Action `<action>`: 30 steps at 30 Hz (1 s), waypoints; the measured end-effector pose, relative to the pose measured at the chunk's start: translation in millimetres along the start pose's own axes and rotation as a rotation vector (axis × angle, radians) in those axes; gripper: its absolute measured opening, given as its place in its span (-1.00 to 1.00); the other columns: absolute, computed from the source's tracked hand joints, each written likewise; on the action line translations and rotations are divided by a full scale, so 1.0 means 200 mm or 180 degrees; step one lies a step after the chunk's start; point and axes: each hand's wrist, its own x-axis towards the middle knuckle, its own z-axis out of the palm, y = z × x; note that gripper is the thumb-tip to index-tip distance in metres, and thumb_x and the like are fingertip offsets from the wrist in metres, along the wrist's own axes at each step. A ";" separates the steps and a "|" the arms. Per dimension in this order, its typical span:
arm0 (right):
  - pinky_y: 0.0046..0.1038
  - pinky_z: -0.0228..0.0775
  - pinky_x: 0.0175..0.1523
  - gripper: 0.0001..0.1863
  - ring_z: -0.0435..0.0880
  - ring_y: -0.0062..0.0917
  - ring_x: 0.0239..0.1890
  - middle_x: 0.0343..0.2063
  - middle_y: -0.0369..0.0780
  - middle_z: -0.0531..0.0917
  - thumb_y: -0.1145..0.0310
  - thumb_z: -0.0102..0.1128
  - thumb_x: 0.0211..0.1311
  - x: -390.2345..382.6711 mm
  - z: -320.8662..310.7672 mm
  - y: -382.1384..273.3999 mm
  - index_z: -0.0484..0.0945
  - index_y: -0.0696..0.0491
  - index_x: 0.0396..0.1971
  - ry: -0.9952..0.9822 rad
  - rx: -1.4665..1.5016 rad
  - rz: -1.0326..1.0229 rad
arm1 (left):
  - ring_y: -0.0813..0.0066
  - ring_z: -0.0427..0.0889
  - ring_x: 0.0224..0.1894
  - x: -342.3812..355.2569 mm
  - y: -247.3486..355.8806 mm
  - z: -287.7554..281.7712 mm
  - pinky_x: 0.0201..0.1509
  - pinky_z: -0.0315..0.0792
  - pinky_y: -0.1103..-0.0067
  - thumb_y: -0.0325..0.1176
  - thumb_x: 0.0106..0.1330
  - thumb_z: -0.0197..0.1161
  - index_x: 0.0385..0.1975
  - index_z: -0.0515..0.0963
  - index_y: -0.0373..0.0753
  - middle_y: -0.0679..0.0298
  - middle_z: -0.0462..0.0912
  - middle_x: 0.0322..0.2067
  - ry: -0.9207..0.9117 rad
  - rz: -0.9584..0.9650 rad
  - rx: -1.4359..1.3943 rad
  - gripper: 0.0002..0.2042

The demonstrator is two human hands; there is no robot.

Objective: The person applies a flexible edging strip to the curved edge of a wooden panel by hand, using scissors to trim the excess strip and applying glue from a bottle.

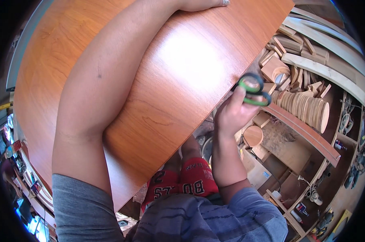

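A large glossy wood-grain panel (166,109) fills the middle of the head view, and my left forearm lies across it. My left hand (196,4) rests on the panel at the top of the picture, partly cut off. Its one visible digit is stretched out, and I see nothing held there. At the panel's right edge my right hand (233,113) is closed on a pair of scissors (253,97). Their green-and-black handle loops show, slightly blurred. The scissors' blades are not clearly visible.
To the right is a pile of wood offcuts (301,52), with a row of thin round wooden discs (305,107) below it. A long reddish-brown strip (307,131) slants across the cluttered bench. Cables and small tools lie at the far right. At the far left a person (9,173) is partly visible.
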 end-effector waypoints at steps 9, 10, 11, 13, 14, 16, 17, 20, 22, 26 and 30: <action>-0.55 0.35 -0.07 -0.89 0.53 -0.60 -0.22 -0.28 -0.21 0.56 0.48 0.09 0.28 0.20 0.00 0.07 0.38 0.15 -0.26 0.0009 -0.0047 -0.0261 | 0.03 -0.16 0.44 0.00 0.00 0.00 0.43 -0.29 0.09 0.22 0.27 -0.10 0.33 0.12 -0.22 -0.12 -0.02 0.35 -0.0012 -0.0042 -0.0021 -0.25; -0.54 0.35 -0.07 -0.88 0.53 -0.60 -0.23 -0.27 -0.20 0.56 0.48 0.09 0.27 0.26 0.00 0.10 0.38 0.14 -0.26 -0.0022 0.0215 -0.0241 | 0.03 -0.16 0.44 0.01 0.00 0.00 0.43 -0.29 0.09 0.22 0.27 -0.10 0.33 0.12 -0.22 -0.12 -0.02 0.35 -0.0007 -0.0043 -0.0022 -0.25; -0.53 0.36 -0.08 -0.87 0.53 -0.60 -0.24 -0.27 -0.19 0.56 0.48 0.10 0.27 0.29 0.01 0.11 0.37 0.14 -0.25 -0.0054 0.0475 -0.0223 | 0.03 -0.16 0.44 0.03 0.01 -0.01 0.42 -0.29 0.09 0.21 0.27 -0.10 0.33 0.12 -0.22 -0.12 -0.02 0.35 -0.0109 -0.0131 0.0065 -0.25; -0.53 0.35 -0.07 -0.87 0.52 -0.61 -0.26 -0.28 -0.18 0.56 0.46 0.10 0.28 0.27 0.00 0.11 0.37 0.13 -0.25 -0.0053 0.0529 -0.0222 | 0.02 -0.16 0.44 0.04 0.01 0.00 0.42 -0.29 0.09 0.21 0.27 -0.10 0.33 0.12 -0.22 -0.13 -0.03 0.35 -0.0211 -0.0222 0.0146 -0.25; -0.52 0.36 -0.08 -0.86 0.53 -0.61 -0.25 -0.27 -0.18 0.57 0.45 0.11 0.28 0.22 0.00 0.08 0.37 0.14 -0.26 -0.0031 0.0095 -0.0176 | 0.02 -0.15 0.43 0.02 0.00 0.01 0.42 -0.29 0.09 0.21 0.27 -0.10 0.33 0.12 -0.22 -0.13 -0.02 0.35 -0.0118 -0.0179 0.0122 -0.25; -0.47 0.42 -0.04 -0.82 0.58 -0.56 -0.20 -0.24 -0.15 0.58 0.42 0.14 0.28 0.11 -0.02 0.03 0.39 0.17 -0.23 -0.0054 -0.0608 -0.0241 | 0.02 -0.15 0.43 0.01 -0.02 0.01 0.42 -0.28 0.09 0.21 0.27 -0.09 0.33 0.12 -0.22 -0.13 -0.02 0.35 -0.0018 -0.0144 0.0111 -0.25; -0.47 0.42 -0.04 -0.82 0.58 -0.56 -0.20 -0.24 -0.15 0.58 0.42 0.14 0.28 0.07 -0.02 0.02 0.39 0.17 -0.23 -0.0054 -0.0607 -0.0245 | 0.01 -0.14 0.43 -0.01 -0.01 0.00 0.42 -0.28 0.09 0.20 0.27 -0.09 0.33 0.13 -0.22 -0.14 -0.01 0.35 0.0003 -0.0106 0.0077 -0.25; -0.37 0.46 0.03 -0.78 0.60 -0.45 -0.13 -0.23 -0.13 0.58 0.46 0.16 0.26 0.02 -0.04 0.03 0.40 0.19 -0.16 -0.0310 0.0518 -0.0095 | 0.00 -0.12 0.43 0.00 -0.01 0.00 0.42 -0.28 0.08 0.20 0.27 -0.09 0.32 0.13 -0.23 -0.14 0.00 0.34 0.0011 -0.0074 0.0073 -0.26; -0.39 0.45 0.03 -0.79 0.60 -0.47 -0.13 -0.22 -0.14 0.58 0.45 0.15 0.26 0.08 -0.06 0.04 0.40 0.19 -0.16 -0.0348 0.0468 -0.0106 | 0.00 -0.11 0.42 0.00 -0.01 0.00 0.42 -0.27 0.08 0.19 0.28 -0.09 0.32 0.14 -0.23 -0.14 0.01 0.34 0.0000 -0.0081 0.0098 -0.27; -0.47 0.38 0.04 -0.81 0.56 -0.55 -0.16 -0.23 -0.19 0.58 0.47 0.15 0.26 0.20 -0.02 0.08 0.39 0.17 -0.18 -0.0205 0.0560 -0.0044 | 0.00 -0.09 0.42 -0.03 -0.03 -0.01 0.42 -0.25 0.08 0.19 0.28 -0.08 0.31 0.15 -0.22 -0.12 0.02 0.34 0.0055 0.0123 -0.0031 -0.28; -0.48 0.34 0.05 -0.81 0.52 -0.57 -0.14 -0.22 -0.20 0.54 0.53 0.11 0.27 0.19 0.00 0.09 0.36 0.15 -0.16 -0.0066 0.0917 0.0173 | 0.02 -0.08 0.42 -0.05 -0.03 -0.02 0.43 -0.24 0.10 0.18 0.28 -0.06 0.31 0.14 -0.22 -0.11 0.02 0.34 0.0114 0.0141 -0.0017 -0.28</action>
